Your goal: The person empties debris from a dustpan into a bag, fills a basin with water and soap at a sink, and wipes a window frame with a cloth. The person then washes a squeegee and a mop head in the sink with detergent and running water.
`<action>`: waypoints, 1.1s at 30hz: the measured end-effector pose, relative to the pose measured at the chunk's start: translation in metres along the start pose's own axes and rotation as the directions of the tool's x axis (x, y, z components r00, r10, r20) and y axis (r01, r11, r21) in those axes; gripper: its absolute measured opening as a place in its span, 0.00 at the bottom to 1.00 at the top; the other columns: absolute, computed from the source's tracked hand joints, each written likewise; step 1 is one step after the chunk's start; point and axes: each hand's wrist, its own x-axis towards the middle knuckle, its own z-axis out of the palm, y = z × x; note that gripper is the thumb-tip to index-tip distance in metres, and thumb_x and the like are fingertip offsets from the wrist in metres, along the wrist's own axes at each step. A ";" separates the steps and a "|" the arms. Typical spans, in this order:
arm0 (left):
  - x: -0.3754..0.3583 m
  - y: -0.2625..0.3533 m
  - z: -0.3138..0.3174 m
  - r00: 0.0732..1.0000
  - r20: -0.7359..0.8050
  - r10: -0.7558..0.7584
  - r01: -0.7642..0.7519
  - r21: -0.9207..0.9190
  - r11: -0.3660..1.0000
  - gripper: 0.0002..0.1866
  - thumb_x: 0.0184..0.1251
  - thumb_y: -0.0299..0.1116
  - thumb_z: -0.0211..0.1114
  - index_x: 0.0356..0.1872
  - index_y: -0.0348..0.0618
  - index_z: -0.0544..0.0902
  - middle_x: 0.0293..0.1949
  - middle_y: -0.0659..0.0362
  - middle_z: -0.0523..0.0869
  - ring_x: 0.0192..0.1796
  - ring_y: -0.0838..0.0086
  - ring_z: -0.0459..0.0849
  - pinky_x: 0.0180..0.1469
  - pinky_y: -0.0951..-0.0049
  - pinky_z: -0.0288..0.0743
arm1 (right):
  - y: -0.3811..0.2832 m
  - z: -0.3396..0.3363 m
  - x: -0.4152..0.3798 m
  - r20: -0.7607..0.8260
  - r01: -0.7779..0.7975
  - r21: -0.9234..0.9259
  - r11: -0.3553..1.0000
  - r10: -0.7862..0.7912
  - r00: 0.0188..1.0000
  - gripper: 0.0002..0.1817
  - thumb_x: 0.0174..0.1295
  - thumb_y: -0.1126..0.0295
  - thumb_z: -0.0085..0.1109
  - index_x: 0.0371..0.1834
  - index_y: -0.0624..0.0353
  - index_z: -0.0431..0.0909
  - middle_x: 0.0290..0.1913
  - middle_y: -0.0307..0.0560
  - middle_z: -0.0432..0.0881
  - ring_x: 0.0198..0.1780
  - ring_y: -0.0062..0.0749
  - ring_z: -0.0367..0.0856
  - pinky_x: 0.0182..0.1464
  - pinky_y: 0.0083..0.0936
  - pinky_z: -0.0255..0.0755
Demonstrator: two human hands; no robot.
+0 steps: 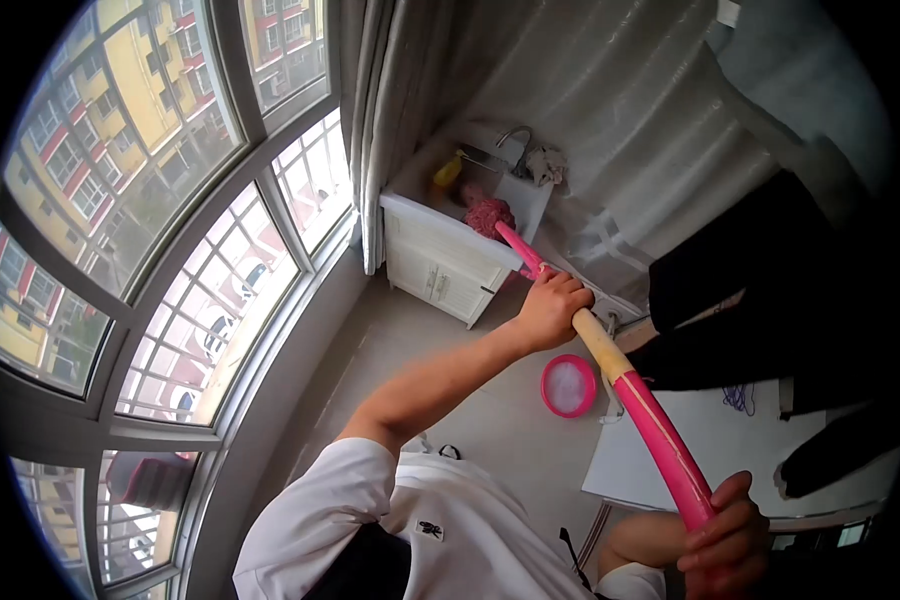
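A long mop with a pink and bare-wood handle [660, 430] slants across the view, its pinkish-red mop head [491, 216] at the near rim of the white sink [425, 212]. My left hand [553, 312] wraps around the upper part of the handle, close to where the pink covering gives way to wood. Lower right, my right hand [725, 540] grips the pink end of the handle, whose tip is partly hidden by the fingers. Inside the sink lies a yellow item [450, 170], too small to name.
A curved faucet [515, 140] and a crumpled cloth [547, 165] are at the sink's back. On the floor stands a pink basin [544, 388] holding cloudy water. Dark clothes [730, 260] hang at right above a white surface [660, 455]. Windows [170, 320] line the left.
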 end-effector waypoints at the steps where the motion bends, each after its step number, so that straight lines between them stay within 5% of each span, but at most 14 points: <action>1: 0.005 -0.025 0.004 1.000 0.012 -0.021 0.021 -0.017 1.000 0.11 0.45 0.32 0.70 0.30 0.49 0.78 0.30 0.60 0.77 0.39 0.62 0.78 0.49 0.62 0.67 | 0.035 0.013 0.025 -0.022 0.082 0.056 0.995 -0.081 0.996 0.21 0.52 0.47 0.71 0.42 0.43 0.75 0.24 0.38 0.76 0.30 0.36 0.75 0.46 0.49 0.66; 4: 0.024 -0.101 0.015 0.997 0.014 -0.077 0.078 -0.113 0.990 0.11 0.46 0.33 0.69 0.31 0.49 0.77 0.30 0.60 0.78 0.40 0.62 0.79 0.47 0.62 0.67 | 0.131 0.073 0.061 -0.311 0.219 0.152 0.964 -0.164 0.936 0.21 0.56 0.50 0.69 0.48 0.40 0.72 0.23 0.37 0.73 0.28 0.34 0.74 0.42 0.46 0.64; 5: 0.031 -0.124 0.017 0.996 0.027 -0.084 0.087 -0.161 0.983 0.11 0.46 0.33 0.69 0.31 0.49 0.77 0.30 0.60 0.78 0.40 0.61 0.79 0.46 0.61 0.68 | 0.162 0.087 0.081 -0.331 0.174 0.045 0.984 -0.150 0.931 0.17 0.61 0.52 0.64 0.46 0.44 0.73 0.22 0.37 0.71 0.25 0.33 0.71 0.40 0.45 0.63; 8: 0.057 -0.192 0.008 0.995 0.037 -0.088 0.095 -0.255 0.962 0.12 0.46 0.32 0.70 0.32 0.48 0.77 0.30 0.59 0.78 0.40 0.60 0.79 0.44 0.60 0.68 | 0.273 0.092 0.109 -0.108 -0.083 -0.164 0.983 0.066 0.992 0.29 0.62 0.40 0.57 0.52 0.53 0.68 0.39 0.43 0.80 0.40 0.34 0.77 0.56 0.46 0.64; 10: 0.080 -0.234 0.004 0.991 0.032 -0.134 0.137 -0.300 0.944 0.13 0.45 0.31 0.70 0.33 0.48 0.77 0.31 0.59 0.79 0.40 0.59 0.79 0.43 0.60 0.68 | 0.347 0.113 0.125 -0.254 -0.318 -0.283 0.905 0.249 0.935 0.28 0.65 0.43 0.55 0.50 0.59 0.67 0.37 0.48 0.79 0.39 0.35 0.76 0.55 0.46 0.66; 12: 0.099 -0.272 0.008 0.981 0.056 -0.188 0.195 -0.330 0.923 0.14 0.44 0.31 0.71 0.34 0.47 0.77 0.32 0.59 0.79 0.40 0.59 0.79 0.43 0.60 0.68 | 0.413 0.122 0.134 -0.314 -0.382 -0.227 0.896 0.304 0.899 0.30 0.65 0.44 0.55 0.49 0.63 0.66 0.36 0.51 0.78 0.39 0.37 0.76 0.56 0.46 0.67; 17: 0.121 -0.351 0.031 0.946 0.212 -0.246 0.321 -0.504 0.802 0.26 0.46 0.31 0.72 0.50 0.43 0.77 0.44 0.50 0.81 0.49 0.54 0.79 0.54 0.55 0.71 | 0.512 0.129 0.172 -0.373 -0.442 -0.127 0.888 0.371 0.851 0.11 0.64 0.62 0.52 0.36 0.58 0.66 0.25 0.47 0.72 0.27 0.35 0.70 0.35 0.39 0.65; 19: 0.125 -0.388 0.019 0.972 0.150 -0.180 0.234 -0.579 0.781 0.31 0.47 0.32 0.72 0.57 0.41 0.75 0.49 0.46 0.80 0.53 0.52 0.79 0.58 0.55 0.71 | 0.521 0.111 0.180 -0.453 -0.449 -0.156 0.880 0.340 0.824 0.16 0.66 0.56 0.51 0.35 0.58 0.66 0.25 0.47 0.74 0.26 0.34 0.71 0.33 0.38 0.66; 21: 0.100 -0.436 0.030 0.939 0.213 -0.271 0.345 -0.597 0.724 0.34 0.49 0.35 0.73 0.60 0.38 0.73 0.55 0.44 0.78 0.57 0.51 0.78 0.62 0.57 0.71 | 0.515 0.068 0.185 -0.441 -0.426 -0.111 0.898 0.340 0.831 0.19 0.66 0.53 0.50 0.38 0.61 0.68 0.27 0.48 0.75 0.26 0.36 0.74 0.33 0.40 0.68; 23: 0.055 -0.491 0.054 0.775 0.369 -0.512 0.628 -0.366 0.687 0.32 0.54 0.39 0.72 0.59 0.36 0.74 0.55 0.43 0.79 0.57 0.50 0.79 0.61 0.59 0.72 | 0.508 0.032 0.192 -0.402 -0.396 -0.036 0.918 0.350 0.846 0.22 0.66 0.52 0.48 0.44 0.65 0.68 0.29 0.51 0.75 0.29 0.39 0.75 0.36 0.43 0.70; 25: 0.016 -0.549 0.084 0.414 0.469 -0.780 0.908 -0.151 0.392 0.27 0.63 0.44 0.66 0.58 0.36 0.77 0.53 0.43 0.82 0.56 0.51 0.81 0.58 0.60 0.75 | 0.514 0.008 0.198 -0.413 -0.383 -0.008 0.924 0.346 0.842 0.24 0.65 0.53 0.48 0.45 0.68 0.68 0.30 0.54 0.76 0.32 0.40 0.75 0.39 0.43 0.69; 27: -0.006 -0.608 0.107 0.292 0.554 -0.780 0.881 0.162 0.445 0.24 0.66 0.46 0.62 0.55 0.40 0.79 0.52 0.45 0.83 0.56 0.52 0.81 0.58 0.57 0.75 | 0.548 0.013 0.213 -0.496 -0.503 -0.002 0.865 0.435 0.751 0.18 0.66 0.52 0.55 0.43 0.56 0.70 0.25 0.43 0.73 0.27 0.35 0.71 0.37 0.43 0.65; 28: -0.026 -0.636 0.127 0.305 0.507 -0.806 0.873 0.190 0.450 0.22 0.67 0.47 0.61 0.53 0.40 0.79 0.50 0.44 0.84 0.55 0.49 0.81 0.58 0.56 0.75 | 0.572 0.021 0.220 -0.534 -0.554 0.010 0.832 0.473 0.701 0.16 0.66 0.52 0.59 0.43 0.51 0.71 0.23 0.37 0.71 0.24 0.32 0.70 0.36 0.44 0.63; 33: -0.035 -0.776 0.196 0.088 0.646 -0.758 0.718 0.487 0.498 0.30 0.67 0.51 0.57 0.61 0.36 0.75 0.64 0.40 0.73 0.66 0.47 0.72 0.66 0.52 0.69 | 0.639 0.007 0.214 -0.606 -0.440 0.028 0.898 0.365 0.707 0.17 0.69 0.52 0.50 0.34 0.56 0.69 0.22 0.40 0.74 0.23 0.31 0.73 0.31 0.33 0.69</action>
